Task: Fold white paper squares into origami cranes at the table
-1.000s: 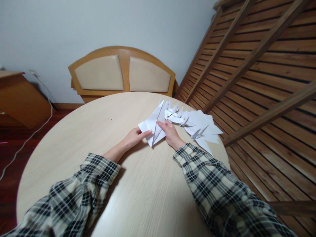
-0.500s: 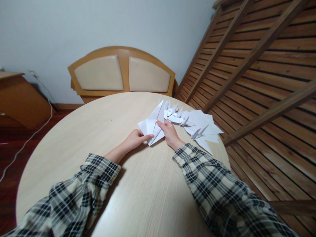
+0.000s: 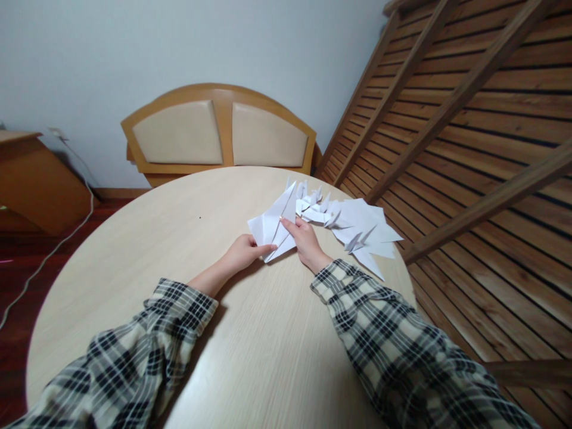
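A partly folded white paper sheet [image 3: 272, 223] lies on the round pale wooden table [image 3: 179, 250], one pointed flap raised. My left hand [image 3: 243, 251] rests at its near left edge, fingers curled, the forefinger pressing the paper's lower corner. My right hand [image 3: 304, 241] holds the sheet from the right, thumb and fingers pinching along its centre crease. Both sleeves are plaid.
Several folded white paper shapes and loose sheets [image 3: 353, 229] lie in a heap right of my hands, near the table's edge. A wooden chair with padded back [image 3: 218, 134] stands behind the table. Slatted wooden frames [image 3: 469, 119] lean at the right. A cable [image 3: 53, 238] runs across the floor at left.
My left forefinger has slid right along the paper's lower edge, flattening the near corner. My right hand shifted slightly left with the crease.
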`<state>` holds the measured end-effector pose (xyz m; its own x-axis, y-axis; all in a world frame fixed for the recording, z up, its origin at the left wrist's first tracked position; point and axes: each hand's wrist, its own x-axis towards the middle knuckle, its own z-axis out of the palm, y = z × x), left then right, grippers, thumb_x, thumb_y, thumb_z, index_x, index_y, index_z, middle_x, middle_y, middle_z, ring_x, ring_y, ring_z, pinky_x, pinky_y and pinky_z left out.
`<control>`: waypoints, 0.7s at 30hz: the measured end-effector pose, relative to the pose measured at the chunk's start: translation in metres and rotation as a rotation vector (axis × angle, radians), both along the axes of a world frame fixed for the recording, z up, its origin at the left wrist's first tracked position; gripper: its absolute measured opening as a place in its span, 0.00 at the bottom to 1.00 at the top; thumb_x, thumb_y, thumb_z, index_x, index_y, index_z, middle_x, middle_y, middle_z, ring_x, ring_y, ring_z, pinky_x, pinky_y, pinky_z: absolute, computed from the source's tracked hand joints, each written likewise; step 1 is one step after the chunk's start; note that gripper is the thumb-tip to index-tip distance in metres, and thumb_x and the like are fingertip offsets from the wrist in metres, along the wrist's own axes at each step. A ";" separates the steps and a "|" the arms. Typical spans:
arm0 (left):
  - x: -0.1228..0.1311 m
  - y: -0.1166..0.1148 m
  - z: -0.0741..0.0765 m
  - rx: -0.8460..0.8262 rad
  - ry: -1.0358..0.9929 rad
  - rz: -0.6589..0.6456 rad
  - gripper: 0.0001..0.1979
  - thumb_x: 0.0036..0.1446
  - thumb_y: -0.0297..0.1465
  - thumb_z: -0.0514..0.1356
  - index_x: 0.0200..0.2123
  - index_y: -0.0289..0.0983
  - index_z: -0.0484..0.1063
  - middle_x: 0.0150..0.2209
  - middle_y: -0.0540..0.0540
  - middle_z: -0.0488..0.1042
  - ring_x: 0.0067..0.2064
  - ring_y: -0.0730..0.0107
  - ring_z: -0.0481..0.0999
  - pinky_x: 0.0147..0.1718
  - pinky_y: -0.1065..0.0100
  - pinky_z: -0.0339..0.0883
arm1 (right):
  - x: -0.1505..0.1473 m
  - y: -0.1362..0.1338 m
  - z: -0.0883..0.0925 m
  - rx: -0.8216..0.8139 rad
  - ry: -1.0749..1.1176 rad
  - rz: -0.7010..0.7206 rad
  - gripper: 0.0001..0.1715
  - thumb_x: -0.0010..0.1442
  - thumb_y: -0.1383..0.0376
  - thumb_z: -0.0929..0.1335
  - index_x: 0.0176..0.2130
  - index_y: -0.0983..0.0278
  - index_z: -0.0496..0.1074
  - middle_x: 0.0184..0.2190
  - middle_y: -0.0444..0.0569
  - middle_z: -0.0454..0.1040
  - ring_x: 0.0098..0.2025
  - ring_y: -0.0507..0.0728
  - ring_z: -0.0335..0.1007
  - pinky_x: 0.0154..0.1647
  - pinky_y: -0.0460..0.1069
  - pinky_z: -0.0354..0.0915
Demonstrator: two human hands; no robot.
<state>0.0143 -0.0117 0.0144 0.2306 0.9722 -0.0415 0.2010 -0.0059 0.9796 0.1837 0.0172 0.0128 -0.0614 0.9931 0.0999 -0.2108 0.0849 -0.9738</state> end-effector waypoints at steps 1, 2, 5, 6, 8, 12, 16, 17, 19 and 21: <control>0.000 0.000 0.000 -0.008 -0.025 0.002 0.13 0.44 0.37 0.68 0.27 0.31 0.77 0.25 0.43 0.77 0.24 0.71 0.68 0.23 0.70 0.58 | 0.001 0.000 0.001 0.000 0.001 0.026 0.25 0.46 0.48 0.74 0.35 0.64 0.72 0.35 0.50 0.75 0.37 0.56 0.69 0.38 0.51 0.65; -0.001 0.000 0.000 -0.016 -0.053 0.008 0.13 0.45 0.36 0.68 0.30 0.31 0.78 0.28 0.42 0.78 0.26 0.70 0.70 0.26 0.69 0.61 | 0.002 0.000 0.002 -0.002 -0.004 0.058 0.25 0.46 0.47 0.74 0.34 0.64 0.72 0.33 0.50 0.75 0.35 0.56 0.69 0.37 0.50 0.64; -0.001 0.000 0.001 -0.029 -0.122 0.027 0.15 0.47 0.35 0.67 0.36 0.31 0.78 0.35 0.40 0.80 0.32 0.67 0.74 0.33 0.67 0.65 | 0.005 -0.001 0.004 -0.020 -0.041 0.146 0.25 0.47 0.47 0.73 0.31 0.65 0.72 0.29 0.49 0.74 0.31 0.54 0.67 0.35 0.50 0.63; 0.000 -0.001 0.001 -0.030 -0.132 0.034 0.15 0.47 0.35 0.67 0.36 0.31 0.78 0.36 0.40 0.80 0.33 0.67 0.75 0.35 0.67 0.66 | 0.005 -0.002 0.004 -0.023 -0.050 0.156 0.25 0.47 0.47 0.74 0.31 0.66 0.72 0.29 0.48 0.74 0.31 0.53 0.66 0.35 0.50 0.62; 0.000 -0.001 0.002 -0.031 -0.140 0.046 0.14 0.47 0.35 0.67 0.36 0.31 0.78 0.37 0.39 0.80 0.34 0.65 0.75 0.36 0.66 0.66 | 0.005 -0.003 0.004 -0.019 -0.058 0.147 0.24 0.46 0.48 0.74 0.31 0.66 0.73 0.29 0.48 0.74 0.30 0.53 0.66 0.35 0.49 0.62; 0.002 -0.001 0.004 -0.038 -0.103 0.077 0.14 0.46 0.34 0.67 0.36 0.32 0.78 0.38 0.38 0.80 0.35 0.63 0.76 0.35 0.65 0.66 | 0.003 -0.003 0.001 0.018 -0.075 0.118 0.22 0.47 0.49 0.74 0.31 0.65 0.73 0.30 0.48 0.74 0.30 0.53 0.66 0.35 0.50 0.62; 0.001 -0.001 0.003 -0.027 -0.079 0.049 0.14 0.46 0.34 0.67 0.36 0.32 0.79 0.36 0.39 0.80 0.33 0.64 0.75 0.34 0.66 0.65 | 0.001 -0.002 -0.003 0.044 -0.084 0.083 0.21 0.50 0.50 0.73 0.32 0.65 0.74 0.32 0.50 0.75 0.32 0.55 0.68 0.36 0.51 0.64; 0.001 -0.001 0.002 -0.018 -0.066 0.011 0.13 0.47 0.35 0.66 0.33 0.32 0.79 0.34 0.39 0.80 0.32 0.64 0.74 0.34 0.66 0.64 | 0.001 -0.002 -0.004 0.046 -0.080 0.066 0.20 0.50 0.50 0.73 0.33 0.65 0.74 0.33 0.51 0.75 0.33 0.56 0.69 0.37 0.52 0.64; 0.000 -0.001 0.001 0.014 -0.039 -0.065 0.13 0.49 0.38 0.65 0.28 0.32 0.79 0.30 0.39 0.80 0.29 0.66 0.73 0.33 0.66 0.63 | 0.001 -0.001 -0.004 0.047 -0.068 0.038 0.20 0.51 0.50 0.72 0.34 0.65 0.74 0.33 0.51 0.75 0.34 0.57 0.69 0.37 0.53 0.64; -0.001 -0.001 -0.001 0.057 -0.037 -0.101 0.14 0.51 0.39 0.64 0.25 0.32 0.79 0.28 0.39 0.79 0.28 0.67 0.72 0.33 0.66 0.62 | 0.002 -0.001 -0.003 0.046 -0.059 0.029 0.21 0.51 0.50 0.72 0.34 0.65 0.74 0.34 0.51 0.75 0.35 0.58 0.70 0.38 0.53 0.65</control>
<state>0.0133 -0.0122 0.0135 0.3281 0.9444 0.0238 0.1600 -0.0804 0.9838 0.1853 0.0158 0.0093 -0.0975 0.9852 0.1407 -0.1562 0.1245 -0.9799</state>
